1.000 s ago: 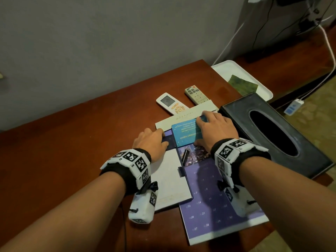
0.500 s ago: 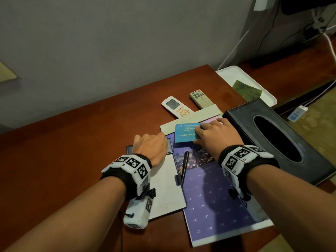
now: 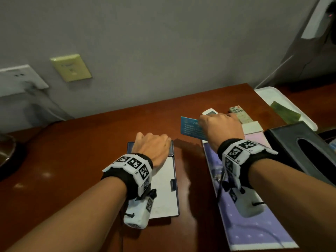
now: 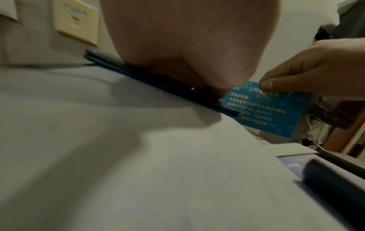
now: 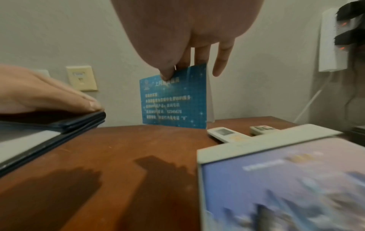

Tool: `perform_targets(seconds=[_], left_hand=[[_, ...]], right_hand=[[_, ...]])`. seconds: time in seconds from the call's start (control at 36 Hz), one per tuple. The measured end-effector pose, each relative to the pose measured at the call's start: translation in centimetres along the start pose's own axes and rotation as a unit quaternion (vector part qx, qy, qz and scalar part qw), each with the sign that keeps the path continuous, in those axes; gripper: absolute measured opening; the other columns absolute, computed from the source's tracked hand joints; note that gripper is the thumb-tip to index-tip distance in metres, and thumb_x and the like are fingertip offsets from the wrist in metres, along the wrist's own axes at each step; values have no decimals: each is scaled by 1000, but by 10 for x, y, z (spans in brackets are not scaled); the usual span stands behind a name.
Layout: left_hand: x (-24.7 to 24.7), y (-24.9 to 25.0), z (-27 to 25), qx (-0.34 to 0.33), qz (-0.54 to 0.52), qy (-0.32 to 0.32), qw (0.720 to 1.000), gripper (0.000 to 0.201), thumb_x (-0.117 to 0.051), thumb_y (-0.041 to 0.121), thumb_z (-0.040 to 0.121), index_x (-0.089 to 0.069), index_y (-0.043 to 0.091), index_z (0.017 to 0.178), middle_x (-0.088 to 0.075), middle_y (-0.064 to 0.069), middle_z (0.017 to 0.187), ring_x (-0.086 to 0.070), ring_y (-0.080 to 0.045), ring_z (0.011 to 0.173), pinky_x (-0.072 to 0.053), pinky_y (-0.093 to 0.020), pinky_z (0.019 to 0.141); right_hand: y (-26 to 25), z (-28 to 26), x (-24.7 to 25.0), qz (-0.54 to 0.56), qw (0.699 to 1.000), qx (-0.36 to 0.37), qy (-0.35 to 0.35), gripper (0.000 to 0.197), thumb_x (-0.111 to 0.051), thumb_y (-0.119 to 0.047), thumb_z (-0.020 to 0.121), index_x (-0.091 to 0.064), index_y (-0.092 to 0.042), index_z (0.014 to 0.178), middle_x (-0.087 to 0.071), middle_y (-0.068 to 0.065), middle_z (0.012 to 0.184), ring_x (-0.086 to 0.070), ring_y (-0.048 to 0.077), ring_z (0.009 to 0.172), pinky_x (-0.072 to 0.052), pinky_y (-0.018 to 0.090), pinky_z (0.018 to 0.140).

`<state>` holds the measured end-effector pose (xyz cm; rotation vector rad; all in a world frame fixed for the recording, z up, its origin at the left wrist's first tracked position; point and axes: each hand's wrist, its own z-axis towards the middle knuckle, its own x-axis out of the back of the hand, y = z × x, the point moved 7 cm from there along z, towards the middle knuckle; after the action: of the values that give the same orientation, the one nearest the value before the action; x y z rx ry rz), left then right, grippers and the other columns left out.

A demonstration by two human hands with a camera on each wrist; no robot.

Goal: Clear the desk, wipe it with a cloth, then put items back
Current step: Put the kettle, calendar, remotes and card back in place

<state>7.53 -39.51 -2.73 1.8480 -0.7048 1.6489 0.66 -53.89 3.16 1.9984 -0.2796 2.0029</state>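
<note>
My left hand [image 3: 152,142] lies on the far end of a dark blue notepad folder [image 3: 163,188] with white paper, fingers straight and pressing on its cover [image 5: 82,118]. My right hand [image 3: 201,122] pinches a blue printed card [image 3: 189,127] by its top edge between thumb and fingers and holds it upright above the brown desk [image 3: 81,160]. The right wrist view shows the card [image 5: 175,101] hanging clear of the desk, with the little finger held apart. A purple calendar [image 3: 254,230] lies flat under my right forearm.
Two remotes [image 3: 209,112] [image 3: 240,113] lie behind the calendar. A black tissue box [image 3: 309,151] stands at the right edge. Beyond it a white tray [image 3: 269,95] holds a green cloth [image 3: 285,114]. Wall sockets [image 3: 71,70] sit at the back left.
The right hand has lifted the blue card off the calendar and moved it up and left. The left hand has slid the notepad folder left, away from the calendar.
</note>
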Motion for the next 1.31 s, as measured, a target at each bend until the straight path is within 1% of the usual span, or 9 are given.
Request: perform_targets(seconds=[0.08, 0.17, 0.25, 0.36, 0.58, 0.64, 0.92, 1.14, 1.31], left_hand=[[10, -36, -21, 8, 23, 4, 1000, 47, 2, 29, 88, -44, 24, 87, -50, 5, 78, -40, -16, 71, -21, -36, 72], [16, -81, -44, 37, 28, 2, 999, 54, 7, 30, 84, -46, 24, 90, -50, 4, 79, -39, -16, 70, -23, -37, 73], [18, -130, -70, 83, 30, -7, 996, 37, -9, 27, 99, -44, 24, 88, -49, 5, 78, -43, -18, 74, -29, -38, 77], [10, -192, -109, 113, 48, -32, 992, 24, -19, 23, 99, -41, 26, 90, -49, 5, 83, -40, -19, 76, -28, -39, 75], [-21, -291, -175, 168, 69, -88, 979, 29, -23, 22, 101, -51, 26, 103, -60, 4, 102, -53, -24, 97, -29, -44, 84], [-30, -310, -187, 170, 76, -102, 977, 28, -24, 21, 101, -51, 26, 104, -57, 7, 101, -52, -23, 97, -25, -41, 78], [-59, -369, -222, 166, 87, -166, 968, 24, -33, 15, 100, -54, 21, 111, -56, 3, 102, -51, -24, 94, -33, -40, 81], [-58, -379, -212, 122, 94, -140, 978, 27, -31, 17, 100, -55, 19, 112, -56, 1, 104, -50, -24, 93, -22, -38, 72], [-56, -384, -207, 101, 78, -133, 983, 27, -29, 16, 100, -54, 17, 112, -56, -1, 104, -50, -23, 91, -20, -37, 71]], right_hand=[[-41, 13, 11, 16, 1000, 19, 19, 20, -55, -14, 87, -58, -25, 103, -64, -1, 97, -60, 27, 96, -31, 35, 75], [-91, 26, 18, 31, 998, 49, 27, 19, -56, -15, 88, -59, -26, 103, -64, -2, 98, -61, 26, 95, -32, 36, 76], [-145, 39, 21, 44, 995, 81, 25, 19, -59, -17, 87, -59, -26, 104, -63, -1, 98, -60, 26, 94, -36, 37, 80], [-221, 53, 24, 53, 990, 123, 38, 14, -52, -19, 93, -60, -23, 104, -63, 1, 97, -60, 27, 92, -35, 37, 76], [-352, 68, 10, 70, 981, 183, 14, 15, -55, -18, 92, -60, -23, 105, -61, 1, 95, -59, 25, 92, -40, 40, 79], [-376, 72, 3, 71, 979, 191, 8, 18, -55, -16, 91, -60, -24, 107, -61, 1, 97, -59, 26, 93, -41, 41, 80], [-445, 101, -32, 62, 981, 181, -16, 24, -48, -19, 96, -62, -26, 114, -62, 2, 103, -56, 27, 99, -39, 42, 84], [-475, 122, -45, 64, 984, 168, -17, 30, -54, -13, 90, -61, -26, 115, -61, 3, 101, -54, 29, 101, -39, 43, 85], [-495, 141, -40, 82, 980, 182, 18, 31, -50, -18, 94, -62, -31, 119, -62, 3, 113, -51, 28, 109, -34, 44, 93]])
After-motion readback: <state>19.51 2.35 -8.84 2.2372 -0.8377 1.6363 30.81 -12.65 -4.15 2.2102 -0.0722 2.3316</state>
